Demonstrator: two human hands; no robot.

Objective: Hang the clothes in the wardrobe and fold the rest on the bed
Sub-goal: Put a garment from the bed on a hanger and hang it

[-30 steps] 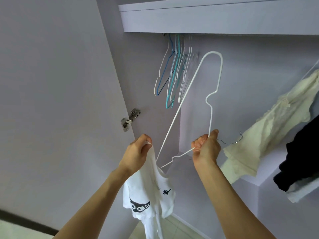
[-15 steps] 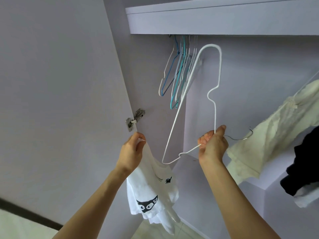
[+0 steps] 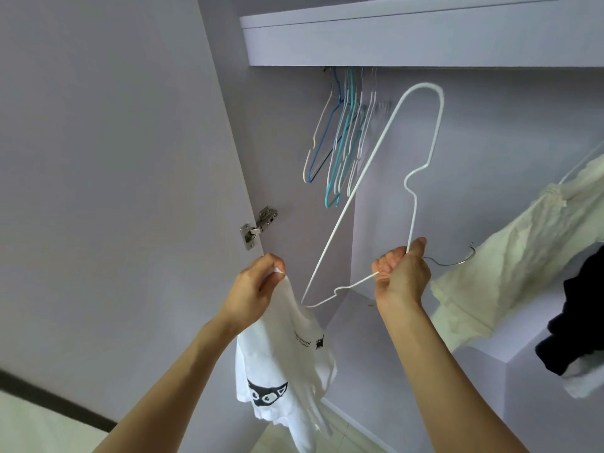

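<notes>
My left hand [image 3: 255, 294] pinches the top edge of a white T-shirt [image 3: 282, 367] with a black masked-eyes print; the shirt hangs below it in front of the open wardrobe. My right hand [image 3: 402, 276] grips a white wire hanger [image 3: 376, 158] at its neck, with the frame tilted upward and its metal hook [image 3: 457, 259] sticking out to the right. The hanger's lower corner touches the shirt near my left hand.
Several empty blue, teal and white hangers [image 3: 343, 135] hang under the wardrobe shelf [image 3: 425, 37]. The open door [image 3: 114, 158] with its hinge [image 3: 258, 225] stands on the left. A cream garment [image 3: 510, 256] and a dark garment [image 3: 581, 315] hang on the right.
Both hands have stayed raised in front of the wardrobe. The hanger's lower corner has come against the shirt's edge at my left hand. The view has shifted slightly.
</notes>
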